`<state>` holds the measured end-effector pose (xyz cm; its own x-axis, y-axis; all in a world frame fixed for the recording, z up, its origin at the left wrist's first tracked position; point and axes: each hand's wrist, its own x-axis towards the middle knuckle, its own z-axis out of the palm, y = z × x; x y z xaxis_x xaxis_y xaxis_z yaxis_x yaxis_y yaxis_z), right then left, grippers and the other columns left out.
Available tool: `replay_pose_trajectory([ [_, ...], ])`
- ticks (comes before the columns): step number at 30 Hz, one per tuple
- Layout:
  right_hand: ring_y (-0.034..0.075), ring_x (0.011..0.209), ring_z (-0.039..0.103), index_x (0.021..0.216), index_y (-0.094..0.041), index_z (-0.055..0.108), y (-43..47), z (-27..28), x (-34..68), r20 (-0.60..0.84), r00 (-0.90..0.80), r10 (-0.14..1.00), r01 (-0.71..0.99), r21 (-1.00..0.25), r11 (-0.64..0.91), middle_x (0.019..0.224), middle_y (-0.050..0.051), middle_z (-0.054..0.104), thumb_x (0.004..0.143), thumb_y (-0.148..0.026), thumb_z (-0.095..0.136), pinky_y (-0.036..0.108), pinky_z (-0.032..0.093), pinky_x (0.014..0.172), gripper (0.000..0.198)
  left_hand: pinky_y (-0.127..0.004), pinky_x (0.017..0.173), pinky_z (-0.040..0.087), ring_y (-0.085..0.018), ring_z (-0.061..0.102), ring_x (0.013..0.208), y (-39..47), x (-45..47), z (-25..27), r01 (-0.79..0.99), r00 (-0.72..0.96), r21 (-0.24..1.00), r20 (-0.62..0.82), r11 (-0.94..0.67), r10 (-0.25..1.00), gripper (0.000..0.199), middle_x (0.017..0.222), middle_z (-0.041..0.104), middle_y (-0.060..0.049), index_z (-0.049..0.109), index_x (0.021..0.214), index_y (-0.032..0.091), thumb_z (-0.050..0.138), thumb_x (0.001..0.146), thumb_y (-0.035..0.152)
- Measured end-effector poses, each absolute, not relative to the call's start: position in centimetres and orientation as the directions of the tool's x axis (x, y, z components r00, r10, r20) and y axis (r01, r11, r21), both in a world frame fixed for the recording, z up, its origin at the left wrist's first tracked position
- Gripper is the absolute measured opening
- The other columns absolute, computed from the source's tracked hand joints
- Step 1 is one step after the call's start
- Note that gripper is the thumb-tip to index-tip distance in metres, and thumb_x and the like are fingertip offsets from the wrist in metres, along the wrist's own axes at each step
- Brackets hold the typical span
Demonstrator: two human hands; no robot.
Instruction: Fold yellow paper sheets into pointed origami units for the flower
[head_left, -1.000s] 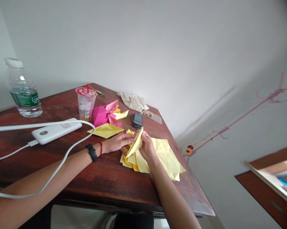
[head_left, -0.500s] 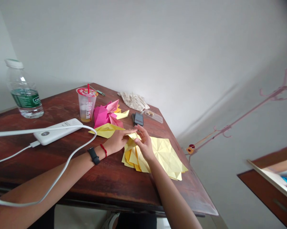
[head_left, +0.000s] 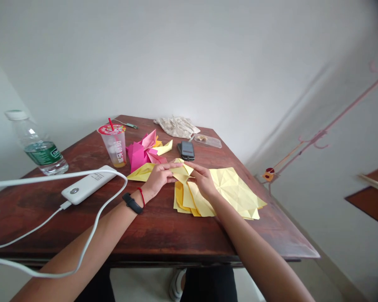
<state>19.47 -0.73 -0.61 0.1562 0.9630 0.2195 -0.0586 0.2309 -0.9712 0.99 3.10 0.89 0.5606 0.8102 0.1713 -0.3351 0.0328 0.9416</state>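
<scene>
Between my two hands is a small folded piece of yellow paper (head_left: 183,171). My left hand (head_left: 160,178) grips its left side, fingers closed along the edge. On the other side my right hand (head_left: 204,179) pinches the right edge. Beneath and to the right lies a stack of creased yellow paper sheets (head_left: 231,186), the top one marked with radiating folds. A folded yellow paper piece (head_left: 141,172) rests just left of my left hand. Behind it sits a pile of pink folded paper (head_left: 141,154), with some orange and pale yellow pieces at its right.
A drink cup with a red straw (head_left: 115,147), a water bottle (head_left: 40,147) and a white power bank (head_left: 88,185) with its cable stand at left. Farther back are a phone (head_left: 186,150), a cloth (head_left: 178,126) and a clear plastic tray (head_left: 209,141). A white cable (head_left: 99,212) loops across my left forearm.
Both hands have opened out around the yellow paper, now holding it from opposite sides with more of it showing. The camera view has shifted and tilted.
</scene>
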Motion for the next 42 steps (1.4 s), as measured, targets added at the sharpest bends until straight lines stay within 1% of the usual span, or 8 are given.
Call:
replay_pose_trajectory([
  [4, 0.025, 0.098, 0.068, 0.106, -0.022, 0.079, -1.0, -0.2, 19.7, 0.256, 0.098, 0.962, -0.068, -0.962, 0.263, 0.114, 0.007, 0.074, 0.078, -0.033, 0.062, 0.038, 0.058, 0.080, 0.034, -0.039, 0.079, 0.060, -0.028, 0.071, 0.099, 3.5, 1.0, 0.8, -0.308, 0.551, 0.951, 0.141, 0.043, 0.823, 0.037, 0.113, 0.074, -0.013, 0.075, 0.110, 0.011, 0.063, 0.080, 0.029],
  [8, 0.029, 0.108, 0.066, 0.110, -0.022, 0.076, -1.3, 0.1, 19.4, 0.352, 0.037, 0.935, 0.106, -0.932, 0.347, 0.119, 0.009, 0.073, 0.084, -0.042, 0.064, 0.040, 0.055, 0.086, 0.035, -0.036, 0.088, 0.057, -0.028, 0.069, 0.106, 3.9, 1.2, 0.6, -0.119, 0.435, 0.962, 0.273, -0.246, 0.858, 0.037, 0.113, 0.074, -0.012, 0.073, 0.108, 0.014, 0.077, 0.077, 0.033],
  [14, 0.020, 0.075, 0.069, 0.107, -0.017, 0.068, -0.5, -0.6, 19.3, 0.410, 0.071, 0.909, 0.167, -0.904, 0.394, 0.082, 0.004, 0.074, 0.079, -0.046, 0.075, 0.029, 0.054, 0.067, 0.041, -0.030, 0.075, 0.057, -0.021, 0.073, 0.083, 3.8, 1.3, 0.7, -0.017, 0.469, 0.920, 0.352, -0.391, 0.810, 0.061, 0.087, 0.078, -0.005, 0.052, 0.140, 0.018, 0.072, 0.084, 0.030],
  [20, 0.021, 0.078, 0.070, 0.085, -0.017, 0.075, 0.2, -1.1, 19.5, 0.450, 0.089, 0.889, 0.225, -0.878, 0.422, 0.087, 0.006, 0.076, 0.078, -0.044, 0.075, 0.031, 0.054, 0.074, 0.027, -0.034, 0.084, 0.057, -0.027, 0.071, 0.097, 3.7, 1.4, 0.8, 0.065, 0.426, 0.899, 0.368, -0.434, 0.827, 0.028, 0.095, 0.079, -0.009, 0.078, 0.099, 0.013, 0.067, 0.087, 0.036],
  [25, 0.023, 0.082, 0.072, 0.088, -0.019, 0.078, 0.1, -1.2, 19.2, 0.463, 0.094, 0.881, 0.218, -0.873, 0.436, 0.091, 0.006, 0.078, 0.080, -0.043, 0.073, 0.032, 0.056, 0.078, 0.026, -0.037, 0.092, 0.055, -0.028, 0.071, 0.101, 4.3, 1.3, 0.3, 0.068, 0.392, 0.893, 0.386, -0.444, 0.835, 0.026, 0.094, 0.079, -0.007, 0.080, 0.095, 0.015, 0.069, 0.085, 0.037],
  [32, 0.021, 0.076, 0.070, 0.082, -0.019, 0.070, 0.3, -1.1, 19.6, 0.438, 0.200, 0.877, 0.182, -0.896, 0.406, 0.082, 0.004, 0.075, 0.080, -0.047, 0.073, 0.032, 0.056, 0.072, 0.029, -0.035, 0.089, 0.056, -0.026, 0.070, 0.105, 4.8, 1.2, 0.2, -0.092, 0.301, 0.929, 0.369, -0.358, 0.880, 0.034, 0.109, 0.076, -0.011, 0.076, 0.099, 0.015, 0.068, 0.086, 0.045],
  [38, 0.015, 0.072, 0.068, 0.081, -0.023, 0.049, 0.5, -0.6, 19.6, 0.277, 0.370, 0.887, -0.192, -0.911, 0.365, 0.077, -0.003, 0.067, 0.077, -0.055, 0.074, 0.033, 0.062, 0.069, 0.040, -0.036, 0.079, 0.061, -0.023, 0.073, 0.099, 4.9, 1.0, 1.4, -0.473, 0.148, 0.847, 0.348, -0.242, 0.926, 0.028, 0.117, 0.074, -0.010, 0.063, 0.096, 0.021, 0.069, 0.086, 0.046],
  [42, 0.011, 0.069, 0.068, 0.082, -0.024, 0.045, 0.3, -0.5, 18.9, 0.218, 0.359, 0.908, -0.319, -0.885, 0.338, 0.079, -0.006, 0.063, 0.077, -0.053, 0.075, 0.035, 0.065, 0.074, 0.042, -0.037, 0.079, 0.062, -0.023, 0.072, 0.103, 5.3, 0.6, 1.7, -0.555, 0.097, 0.803, 0.322, -0.218, 0.942, 0.027, 0.114, 0.075, -0.009, 0.058, 0.098, 0.023, 0.068, 0.088, 0.046],
])
